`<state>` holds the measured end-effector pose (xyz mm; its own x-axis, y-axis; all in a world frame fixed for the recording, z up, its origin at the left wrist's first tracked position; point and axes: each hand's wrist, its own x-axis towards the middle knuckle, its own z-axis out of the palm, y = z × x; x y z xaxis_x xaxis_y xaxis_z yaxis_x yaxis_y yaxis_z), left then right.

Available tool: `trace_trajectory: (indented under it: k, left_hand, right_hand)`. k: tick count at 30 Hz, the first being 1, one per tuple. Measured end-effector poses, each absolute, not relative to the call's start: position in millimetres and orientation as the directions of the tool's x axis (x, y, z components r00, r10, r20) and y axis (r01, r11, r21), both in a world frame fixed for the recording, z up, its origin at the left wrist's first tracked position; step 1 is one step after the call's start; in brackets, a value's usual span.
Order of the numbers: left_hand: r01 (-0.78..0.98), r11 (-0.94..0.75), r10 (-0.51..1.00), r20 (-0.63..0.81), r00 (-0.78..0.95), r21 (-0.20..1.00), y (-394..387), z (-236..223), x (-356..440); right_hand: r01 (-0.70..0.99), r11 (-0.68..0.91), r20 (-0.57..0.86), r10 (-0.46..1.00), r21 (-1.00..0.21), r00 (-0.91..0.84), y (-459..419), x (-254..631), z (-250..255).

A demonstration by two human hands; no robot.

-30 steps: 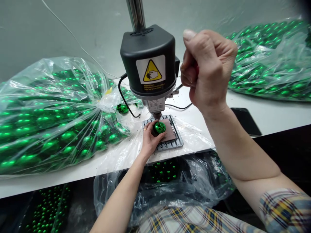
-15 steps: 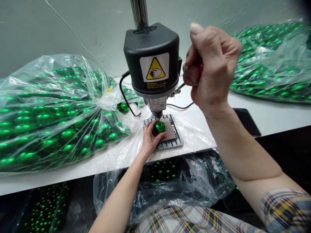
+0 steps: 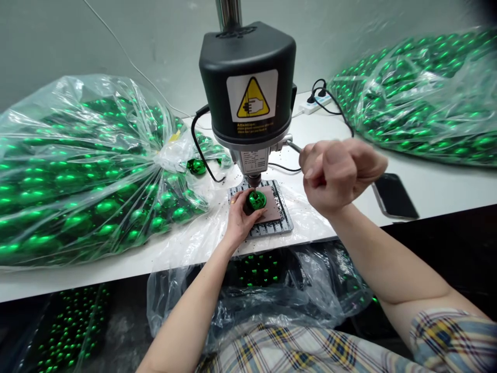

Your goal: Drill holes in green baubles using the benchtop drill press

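A shiny green ball (image 3: pixel 257 200) sits on a pinkish pad (image 3: pixel 273 206) over the slotted metal base (image 3: pixel 286 226) of a bench drill press (image 3: pixel 248 77). My left hand (image 3: pixel 241 213) grips the ball from the left, thumb in front and fingers behind. Just above the ball is the chuck (image 3: pixel 254 180); whether the bit touches it I cannot tell. Closed around the end of the press's feed lever (image 3: pixel 294 147), my right hand (image 3: pixel 337 173) hides the knob. Dark flecks lie scattered over the base.
A large clear bag of green balls (image 3: pixel 89 186) fills the left of the table, another bag (image 3: pixel 423 98) the right. A phone (image 3: pixel 396 196) lies near the front edge. Behind stands a power strip (image 3: pixel 315 102). Below the edge hangs an open plastic bag (image 3: pixel 310 290) with green balls.
My right hand has come down with the feed lever, uncovering the power strip and more of the phone. My left hand still holds the ball in place. The view has shifted slightly.
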<state>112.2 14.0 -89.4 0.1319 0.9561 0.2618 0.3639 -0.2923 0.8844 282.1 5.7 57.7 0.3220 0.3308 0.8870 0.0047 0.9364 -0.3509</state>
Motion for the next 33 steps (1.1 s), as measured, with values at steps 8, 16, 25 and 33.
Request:
trace_trajectory:
  k: [8, 16, 25, 33]
  left_hand:
    - [0.367, -0.291, 0.957, 0.261, 0.129, 0.883, 14.2, -93.4, 112.3]
    - [0.380, -0.293, 0.956, 0.270, 0.114, 0.877, 15.2, -93.8, 112.2]
    - [0.568, -0.239, 0.950, 0.312, -0.033, 0.788, -30.0, -63.0, 107.3]
    - [0.696, -0.329, 0.941, 0.155, 0.302, 0.638, -77.4, -29.6, 47.3]
  right_hand:
    - [0.083, 0.992, 0.966, 0.072, -0.095, 0.247, 23.1, 285.0, 36.4]
    - [0.031, 0.996, 0.965, 0.071, -0.082, 0.254, 21.4, 281.9, 34.2]
    - [-0.218, 0.686, 0.595, 0.718, -0.694, 0.361, 34.0, 274.8, 141.9]
    - [-0.193, 0.754, 0.672, 0.651, -0.628, 0.354, 46.2, 276.9, 130.8]
